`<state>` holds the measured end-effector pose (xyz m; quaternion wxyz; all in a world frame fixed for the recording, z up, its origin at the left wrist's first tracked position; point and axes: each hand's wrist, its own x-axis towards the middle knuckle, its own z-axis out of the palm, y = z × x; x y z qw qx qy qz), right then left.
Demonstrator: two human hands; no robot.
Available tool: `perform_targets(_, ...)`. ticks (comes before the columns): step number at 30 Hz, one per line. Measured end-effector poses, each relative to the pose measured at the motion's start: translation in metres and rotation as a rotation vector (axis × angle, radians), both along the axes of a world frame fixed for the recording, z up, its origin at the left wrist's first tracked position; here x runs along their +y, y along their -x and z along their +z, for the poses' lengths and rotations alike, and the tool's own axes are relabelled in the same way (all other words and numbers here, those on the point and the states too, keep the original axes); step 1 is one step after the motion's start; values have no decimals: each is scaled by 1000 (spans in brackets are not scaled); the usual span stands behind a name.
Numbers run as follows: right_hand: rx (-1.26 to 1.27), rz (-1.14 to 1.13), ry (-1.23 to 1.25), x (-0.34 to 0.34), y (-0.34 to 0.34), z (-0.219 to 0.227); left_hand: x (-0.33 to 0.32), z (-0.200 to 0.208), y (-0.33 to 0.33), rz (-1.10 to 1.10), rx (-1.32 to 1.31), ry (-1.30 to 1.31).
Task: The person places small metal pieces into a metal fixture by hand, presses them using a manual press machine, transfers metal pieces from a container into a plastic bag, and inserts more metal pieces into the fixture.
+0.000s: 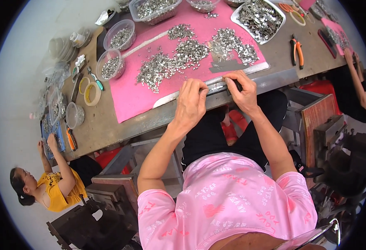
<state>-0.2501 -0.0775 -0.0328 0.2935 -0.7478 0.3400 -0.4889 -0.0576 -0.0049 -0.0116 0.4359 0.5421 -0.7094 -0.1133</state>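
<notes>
At the table's front edge, my left hand point(190, 102) is closed, thumb and fingers pinched at the left end of a narrow shiny metal strip point(217, 88). My right hand point(244, 92) closes round the strip's other end, where a dark part shows under the fingers. Small bits on the strip are too fine to make out. Just beyond my hands, heaps of small silvery metal parts point(189, 56) lie on a pink mat point(128, 98). A grey flat piece point(232, 66) rests at the mat's near right, beside the heap.
Clear tubs point(111, 66) of metal parts stand left of the mat. A white tray point(235, 17) of parts sits at the back right. Orange-handled pliers point(297, 52) lie right, tape rolls point(92, 94) left. Co-workers sit on both sides; one wears a yellow shirt point(64, 189).
</notes>
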Motion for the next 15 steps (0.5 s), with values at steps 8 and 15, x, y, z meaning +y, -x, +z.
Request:
perform_targets(8,-49,-50,-13,-5,0,3,-5,-6,10,55,-76,28)
perform_targets(15,-74,-78,14,1,-3,-4,6,-15,6,65,-190,93)
